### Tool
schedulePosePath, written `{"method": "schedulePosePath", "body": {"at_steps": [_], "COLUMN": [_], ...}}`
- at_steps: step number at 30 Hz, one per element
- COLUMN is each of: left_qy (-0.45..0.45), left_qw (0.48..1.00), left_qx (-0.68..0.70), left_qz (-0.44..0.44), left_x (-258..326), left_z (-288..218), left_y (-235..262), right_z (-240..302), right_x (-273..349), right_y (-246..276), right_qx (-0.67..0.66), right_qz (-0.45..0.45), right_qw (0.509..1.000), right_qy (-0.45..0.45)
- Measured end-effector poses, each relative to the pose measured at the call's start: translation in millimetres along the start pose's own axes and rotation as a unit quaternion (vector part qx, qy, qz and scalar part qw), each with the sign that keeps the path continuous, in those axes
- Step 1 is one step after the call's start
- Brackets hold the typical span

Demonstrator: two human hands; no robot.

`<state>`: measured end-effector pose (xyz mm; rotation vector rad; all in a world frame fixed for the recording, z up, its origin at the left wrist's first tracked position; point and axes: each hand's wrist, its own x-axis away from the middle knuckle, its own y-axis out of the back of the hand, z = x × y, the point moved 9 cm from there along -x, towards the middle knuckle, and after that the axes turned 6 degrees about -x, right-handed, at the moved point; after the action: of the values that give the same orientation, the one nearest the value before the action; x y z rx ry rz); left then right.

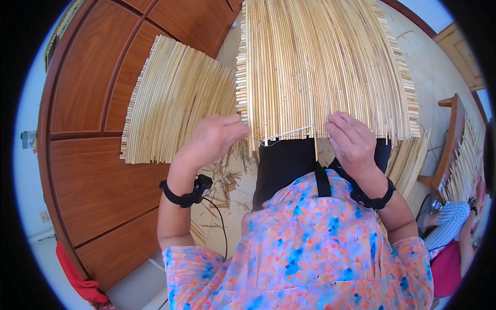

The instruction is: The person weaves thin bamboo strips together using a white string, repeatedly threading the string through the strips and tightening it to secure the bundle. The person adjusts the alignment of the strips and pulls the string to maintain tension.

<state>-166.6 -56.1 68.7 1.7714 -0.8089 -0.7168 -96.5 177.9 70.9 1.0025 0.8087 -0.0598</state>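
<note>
A large mat of straight, pale yellow reed stalks (pixel 325 67) lies in front of me, its near edge over my dark-clothed lap. My left hand (pixel 219 137) is closed at the mat's near left corner, fingertips pinched together; whatever is between them is too small to make out. My right hand (pixel 354 142) has its thumb and fingers drawn together at the near edge, right of the middle, and what they hold is hidden. Between the hands, a thin white cord (pixel 289 132) runs slantwise along the edge. One reed (pixel 315 147) juts toward me past the others.
A second reed mat (pixel 175 103) leans against a brown wooden cabinet (pixel 93 77) at left. Broken stalks (pixel 222 183) litter the floor. More reeds (pixel 411 155) lie at right, near a wooden bench (pixel 447 150). Another person in a checked sleeve (pixel 449 222) is at far right.
</note>
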Motion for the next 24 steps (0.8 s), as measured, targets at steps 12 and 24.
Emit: {"method": "schedulePosePath", "body": {"at_steps": [12,24], "left_qy": [0.119,0.182], "left_qw": [0.965,0.932], "left_qx": [0.223,0.251], "left_qz": [0.073,-0.190], "left_x": [38,25], "left_z": [-12,-67], "left_y": [8,-37], "right_z": [-4,7], "right_x": [5,8], "right_y": [-4,-1], "right_qx": [-0.018,-0.088], "right_qz": [-0.001,0.081], "right_qw": [1.000,0.992], "right_qy": [-0.012,0.042]}}
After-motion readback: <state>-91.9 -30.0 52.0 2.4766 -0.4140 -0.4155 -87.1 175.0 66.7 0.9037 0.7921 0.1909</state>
